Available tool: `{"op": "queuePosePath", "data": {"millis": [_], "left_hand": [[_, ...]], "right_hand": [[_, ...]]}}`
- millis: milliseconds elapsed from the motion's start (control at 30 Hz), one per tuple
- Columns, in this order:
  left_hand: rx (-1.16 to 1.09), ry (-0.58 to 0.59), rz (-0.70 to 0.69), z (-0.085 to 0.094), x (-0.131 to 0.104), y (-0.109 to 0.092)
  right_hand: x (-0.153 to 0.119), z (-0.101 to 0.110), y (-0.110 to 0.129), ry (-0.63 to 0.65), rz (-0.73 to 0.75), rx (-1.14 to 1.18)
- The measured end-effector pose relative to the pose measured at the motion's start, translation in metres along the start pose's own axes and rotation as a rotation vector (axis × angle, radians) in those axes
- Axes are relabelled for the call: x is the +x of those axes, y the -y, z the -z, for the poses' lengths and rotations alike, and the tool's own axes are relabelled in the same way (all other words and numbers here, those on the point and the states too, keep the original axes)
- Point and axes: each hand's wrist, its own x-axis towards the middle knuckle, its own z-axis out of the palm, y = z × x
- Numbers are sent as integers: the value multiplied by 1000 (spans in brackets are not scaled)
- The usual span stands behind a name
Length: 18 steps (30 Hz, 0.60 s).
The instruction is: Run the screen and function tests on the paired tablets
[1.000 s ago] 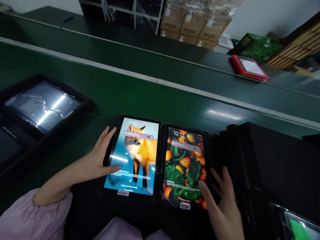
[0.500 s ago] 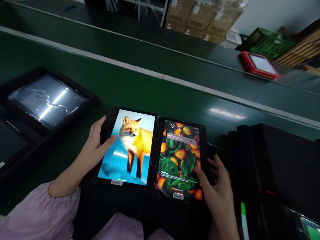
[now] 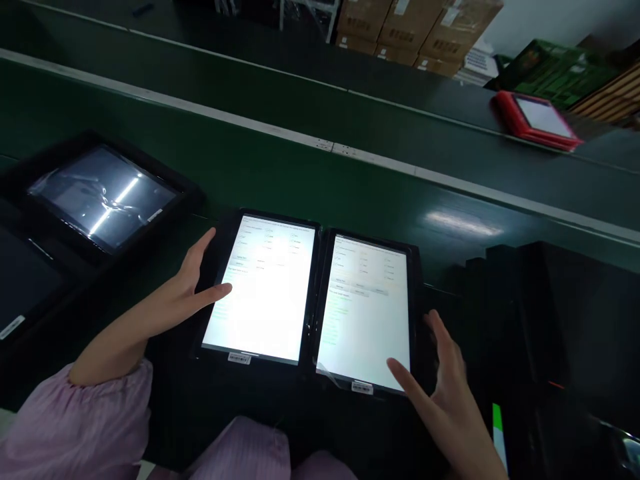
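Two lit tablets lie side by side in front of me, the left tablet [image 3: 263, 303] and the right tablet [image 3: 367, 327]. Both show a white page of small text and rows of check marks, too small to read. A barcode label sits at each lower edge. My left hand [image 3: 183, 287] is at the left tablet's left side, thumb stretched over the screen's edge and fingers apart. At the lower right of the other tablet, my right hand [image 3: 445, 393] is spread, its thumb tip over the screen and its fingers beside the black border.
Two dark-screened tablets, one a film-covered tablet [image 3: 105, 193], lie in black surrounds at left. Black boxes [image 3: 565, 313] stand at right. Across the green bench [image 3: 280, 173] is a red-framed device [image 3: 540, 120]. Cardboard boxes [image 3: 400, 27] and a green crate [image 3: 555, 73] are beyond.
The left screen has gone from a fox picture and the right from an orange-fruit lock screen to white text pages. My right thumb has moved lower on its tablet.
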Motion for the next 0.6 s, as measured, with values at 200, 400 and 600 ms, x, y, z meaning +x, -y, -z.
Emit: {"op": "queuePosePath", "data": {"millis": [200,400,600], "left_hand": [[23,46,-18,5,-3,0],[256,183,-31,4,-25,0],[406,105,-149,-24,-40,0]], "right_hand": [[-5,1,-9,137,25,-93],[-1,-4,-6,25,-25,-96],[-6,-9,24,-127,-153,-15]]}}
